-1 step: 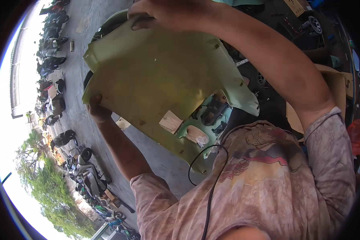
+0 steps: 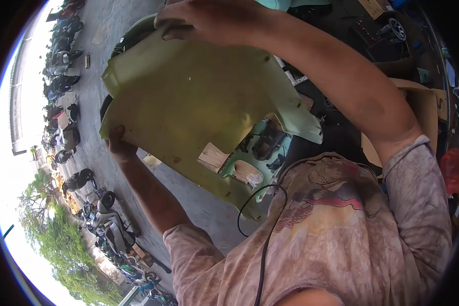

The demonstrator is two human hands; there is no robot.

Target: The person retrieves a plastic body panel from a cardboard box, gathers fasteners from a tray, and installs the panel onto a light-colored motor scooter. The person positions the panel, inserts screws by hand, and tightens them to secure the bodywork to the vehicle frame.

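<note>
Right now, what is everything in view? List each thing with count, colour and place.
scooter body panel: one, pale yellow-green, held up at centre
parked scooters: a row, dark, along the left edge
cardboard box: one, brown, at right
black cable: one, over the shirt
trees: green, lower left
left hand: grips the panel's left edge
right hand: grips the panel's top edge

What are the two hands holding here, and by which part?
Both hold one large pale green scooter body panel: the left hand grips its lower left edge, the right hand its top edge, fingers curled over.
</note>
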